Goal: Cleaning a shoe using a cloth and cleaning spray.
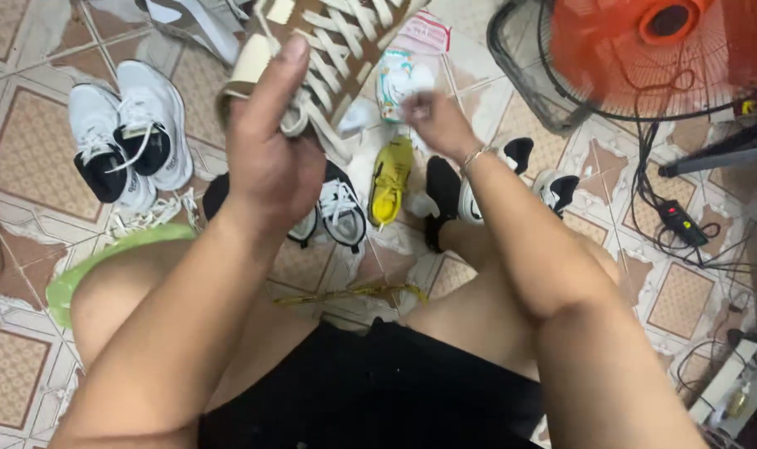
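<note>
My left hand (270, 141) grips a brown and cream sneaker (329, 50) with white laces, holding it up near the top middle of the view. My right hand (435, 120) is further out over the floor, fingers closed around something small and white; it is blurred and I cannot tell what it is. It hovers beside a small white packet (395, 79) lying on the tiles. Below the hands a yellow sneaker (391, 179) lies on the floor. My bare knees and black shorts fill the lower part.
A pair of white and black sneakers (129, 137) stands at the left. More black and white shoes (338, 212) lie around the yellow one. An orange floor fan (645, 50) stands at top right, with a power strip (682, 223) and cables. A green basin rim (104, 254) shows at left.
</note>
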